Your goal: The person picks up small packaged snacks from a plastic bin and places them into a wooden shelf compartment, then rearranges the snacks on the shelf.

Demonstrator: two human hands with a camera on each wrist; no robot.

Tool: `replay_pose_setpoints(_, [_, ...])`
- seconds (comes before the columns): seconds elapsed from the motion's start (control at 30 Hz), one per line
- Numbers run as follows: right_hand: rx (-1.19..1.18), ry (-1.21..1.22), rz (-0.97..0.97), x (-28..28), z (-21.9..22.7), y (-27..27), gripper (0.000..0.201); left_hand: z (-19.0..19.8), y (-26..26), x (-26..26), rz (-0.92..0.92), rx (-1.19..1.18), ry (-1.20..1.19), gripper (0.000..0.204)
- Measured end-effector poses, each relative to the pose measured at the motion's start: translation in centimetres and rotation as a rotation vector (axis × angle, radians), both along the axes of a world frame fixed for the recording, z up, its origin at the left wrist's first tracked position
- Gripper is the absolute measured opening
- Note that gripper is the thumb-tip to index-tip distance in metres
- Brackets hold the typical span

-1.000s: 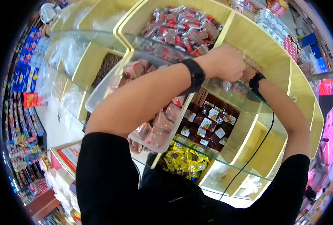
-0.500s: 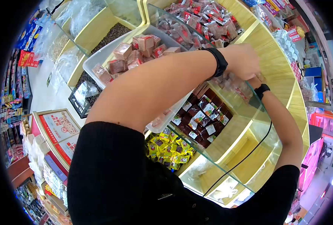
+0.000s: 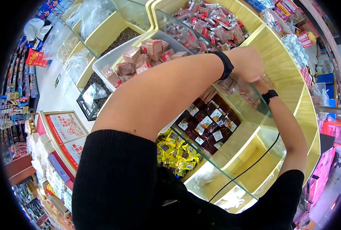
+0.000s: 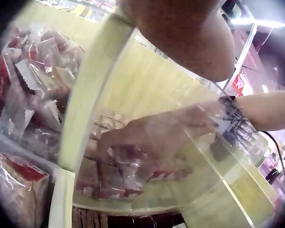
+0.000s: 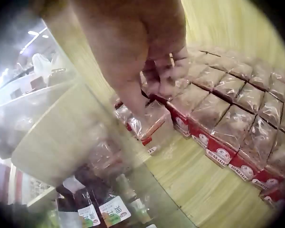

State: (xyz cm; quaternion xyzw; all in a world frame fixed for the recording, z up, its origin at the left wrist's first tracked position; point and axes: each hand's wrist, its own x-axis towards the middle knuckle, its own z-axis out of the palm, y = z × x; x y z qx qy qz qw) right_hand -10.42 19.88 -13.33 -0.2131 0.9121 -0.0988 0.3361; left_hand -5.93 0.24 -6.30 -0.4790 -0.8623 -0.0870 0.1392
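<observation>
In the right wrist view, my right hand (image 5: 128, 52) pinches a clear-wrapped brown block (image 5: 154, 127) with red trim between thumb and fingers. It is at the near end of tight rows of similar wrapped blocks (image 5: 228, 118) on pale wood. My left hand (image 3: 247, 63) is beside the right hand over the glass edge in the head view, its back towards me and its fingers hidden. Through the glass panel in the left wrist view, the right hand (image 4: 152, 135) reaches over the wrapped blocks. Under my left forearm, a translucent tub (image 3: 98, 68) holds more blocks (image 3: 131, 54).
A bin of loose red-and-clear packets (image 3: 212, 23) lies beyond a wooden divider. Below the glass sit dark labelled packs (image 3: 208, 124) and yellow packets (image 3: 176, 151). A black cable (image 3: 251, 166) runs across the glass. Left of the tub is a black crate (image 3: 89, 101).
The head view has turned, so shelves and tub sit differently in frame and more of the tub's blocks show. Both hands appear farther right, still close together. Little differs over the last half second.
</observation>
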Motion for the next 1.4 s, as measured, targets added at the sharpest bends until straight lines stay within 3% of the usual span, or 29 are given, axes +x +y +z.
replay_pose_setpoints(0.37, [-0.012,0.014,0.037,-0.4,-0.4,-1.2,0.046,1.5,-0.4,1.2,0.017,-0.049,-0.028,0.02])
replay_pose_setpoints(0.47, [0.005,0.014,0.045,-0.3,-0.3,-1.2,0.046,1.1,-0.4,1.0,0.048,-0.045,-0.043,0.03])
replay_pose_setpoints(0.77, [0.0,0.01,0.048,-0.1,-0.6,-0.7,0.046,0.4,-0.1,0.6,-0.038,-0.035,0.04,0.026])
replay_pose_setpoints(1.07, [-0.039,0.019,0.082,-0.4,-0.7,-1.9,0.046,0.1,0.1,0.2,0.013,-0.103,0.059,0.031])
replay_pose_setpoints(1.4, [-0.064,0.043,0.136,-0.8,-1.4,-3.1,0.046,0.4,0.2,0.0,0.02,-0.086,-0.056,0.027])
